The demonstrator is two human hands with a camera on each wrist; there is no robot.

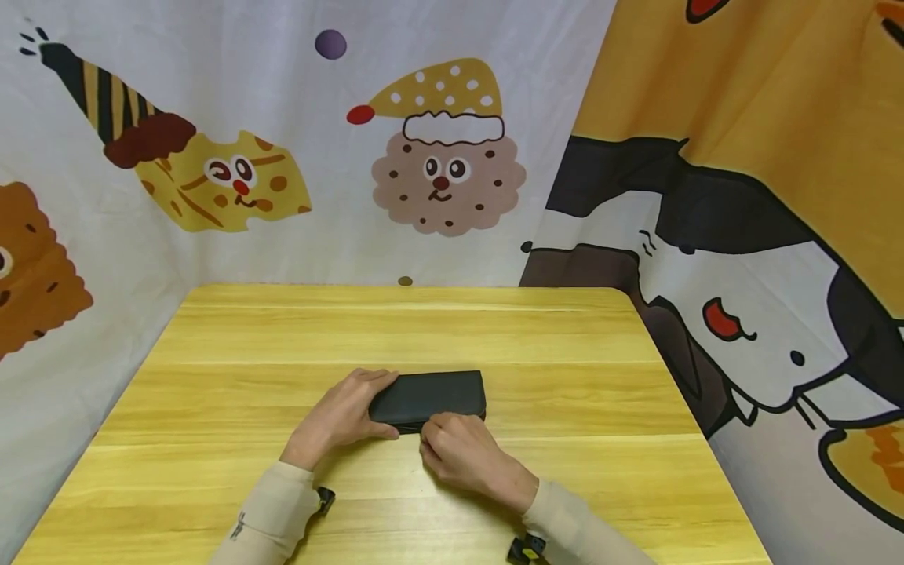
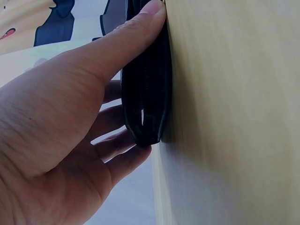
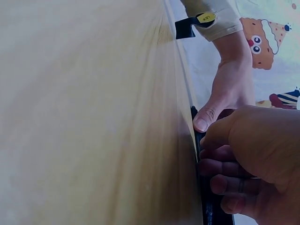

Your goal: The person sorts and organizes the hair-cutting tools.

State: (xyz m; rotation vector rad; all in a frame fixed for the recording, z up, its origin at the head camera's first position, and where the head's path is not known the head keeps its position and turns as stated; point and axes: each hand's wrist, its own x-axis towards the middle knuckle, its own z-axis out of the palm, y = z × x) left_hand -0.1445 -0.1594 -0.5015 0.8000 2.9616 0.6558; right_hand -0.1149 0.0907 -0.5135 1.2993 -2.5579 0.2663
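Observation:
A long black zip-around wallet [image 1: 432, 395] lies flat on the wooden table, its zipped edge facing me. My left hand [image 1: 344, 410] grips its left end, thumb along the front edge and fingers behind. The left wrist view shows the zip track along the side of the wallet [image 2: 146, 89], with a small gap near its end. At the middle of the front edge, my right hand [image 1: 469, 453] is curled with thumb and forefinger pinching at the zip. In the right wrist view the fingers of my right hand [image 3: 262, 145] cover whatever small part they pinch.
The light wooden table [image 1: 565, 345] carries the wallet. A white curtain [image 1: 282, 71] with cartoon biscuits hangs behind the table, and a yellow cloth [image 1: 706, 78] with a cartoon animal hangs at the right. Dark straps [image 1: 526, 549] sit at both sleeves.

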